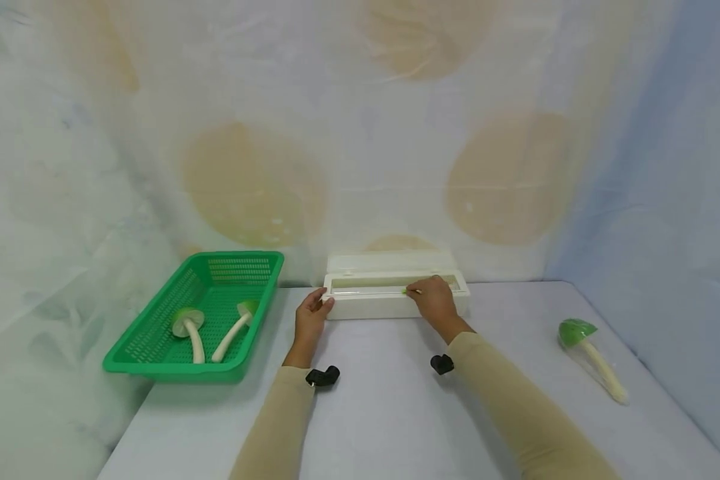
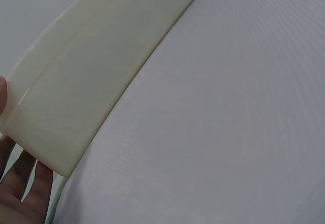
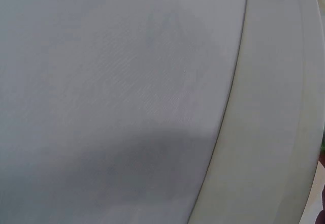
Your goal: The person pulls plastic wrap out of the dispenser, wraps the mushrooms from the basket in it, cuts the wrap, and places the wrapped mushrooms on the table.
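A long white cling film dispenser [image 1: 366, 308] stands at the back of the table, its lid [image 1: 390, 261] raised behind it. My left hand [image 1: 309, 327] grips its left end; in the left wrist view, fingers [image 2: 41, 186] lie at the end face of the dispenser [image 2: 91, 76] and part of the thumb shows above. Over the front of the long opening, my right hand [image 1: 437, 303] pinches a small green slider [image 1: 405, 291], mostly hidden by the fingers. The right wrist view shows mainly the dispenser's front [image 3: 264, 102], with little of the hand.
On the left, a green basket [image 1: 156, 368] holds two green-capped mushrooms, one being the left mushroom [image 1: 197, 341]. Another mushroom [image 1: 603, 370], seemingly in clear film, lies at the right of the white table [image 1: 384, 413]. A patterned sheet [image 1: 390, 153] hangs right behind the dispenser.
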`<state>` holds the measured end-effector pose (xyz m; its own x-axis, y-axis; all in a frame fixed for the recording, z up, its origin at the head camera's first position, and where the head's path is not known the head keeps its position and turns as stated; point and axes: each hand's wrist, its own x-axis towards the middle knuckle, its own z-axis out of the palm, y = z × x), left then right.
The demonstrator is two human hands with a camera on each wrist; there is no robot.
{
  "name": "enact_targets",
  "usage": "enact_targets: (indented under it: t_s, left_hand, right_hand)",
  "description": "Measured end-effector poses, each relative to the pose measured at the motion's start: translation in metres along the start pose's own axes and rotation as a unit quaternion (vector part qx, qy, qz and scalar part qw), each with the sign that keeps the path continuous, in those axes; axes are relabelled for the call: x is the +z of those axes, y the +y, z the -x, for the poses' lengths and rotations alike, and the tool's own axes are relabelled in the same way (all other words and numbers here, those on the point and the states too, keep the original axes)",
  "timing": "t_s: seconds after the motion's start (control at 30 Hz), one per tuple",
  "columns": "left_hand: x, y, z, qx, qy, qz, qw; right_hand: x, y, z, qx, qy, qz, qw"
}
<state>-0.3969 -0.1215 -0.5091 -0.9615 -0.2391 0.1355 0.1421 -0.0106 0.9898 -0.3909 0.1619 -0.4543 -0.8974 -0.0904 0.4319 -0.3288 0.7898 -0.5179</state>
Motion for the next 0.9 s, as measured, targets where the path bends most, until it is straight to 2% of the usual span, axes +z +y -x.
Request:
enact_targets:
  t_s: [0.13,0.43,0.6,0.73,0.9]
  left_hand:
    - [0.001,-0.002,-0.002,0.006,0.004,0.01,0.9999]
    - [0.0,-0.005,-0.004,0.005,0.001,0.005,1.0]
    - [0.0,-0.005,-0.003,0.014,0.0,0.011,0.9998]
    - [0.001,-0.005,-0.003,0.028,-0.005,0.018,0.9994]
    - [0.001,-0.005,-0.002,0.032,-0.004,0.023,0.9992]
  right_hand:
    - [0.01,-0.019,-0.007,-0.04,-0.017,0.023,0.999]
    - [0.039,-0.053,-0.011,-0.087,-0.032,0.01,0.996]
    - [0.055,-0.074,-0.009,-0.139,-0.04,0.071,0.987]
    - [0.061,-0.09,-0.009,-0.13,-0.079,0.119,0.981]
    - [0.064,-0.11,-0.011,-0.121,-0.139,0.163,0.969]
